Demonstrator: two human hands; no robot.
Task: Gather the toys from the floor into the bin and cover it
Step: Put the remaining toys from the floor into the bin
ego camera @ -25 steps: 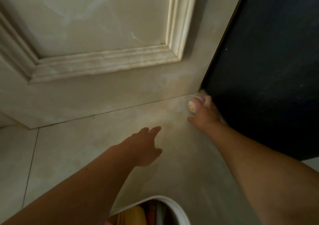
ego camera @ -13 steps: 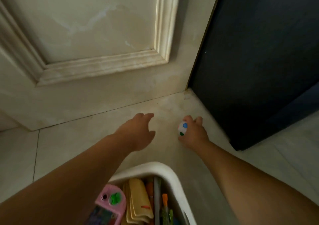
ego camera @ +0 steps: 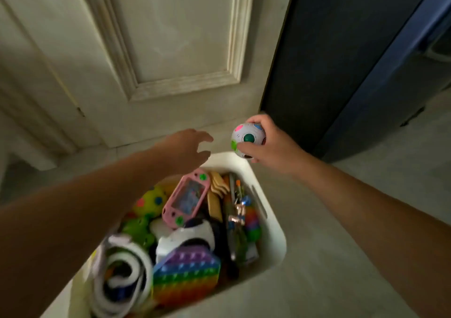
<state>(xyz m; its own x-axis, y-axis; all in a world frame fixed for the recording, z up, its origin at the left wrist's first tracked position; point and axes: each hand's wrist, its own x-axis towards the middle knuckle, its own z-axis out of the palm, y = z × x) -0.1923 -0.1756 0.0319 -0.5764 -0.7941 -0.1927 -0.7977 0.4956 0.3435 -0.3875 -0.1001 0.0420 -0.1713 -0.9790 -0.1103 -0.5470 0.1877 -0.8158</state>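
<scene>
Two bare arms reach forward in the head view. Your right hand [ego camera: 271, 144] grips a white plastic ball with coloured dots [ego camera: 247, 140], fingers wrapped over its far and right side, a green dot facing you. Being round, it shows no long axis. It hangs above the far corner of the white plastic bin [ego camera: 273, 222], already full of toys. Your left hand [ego camera: 188, 147] hovers empty, fingers spread, just beside it.

Both forearms and hands [ego camera: 188, 147] are bare, no sleeves.
</scene>
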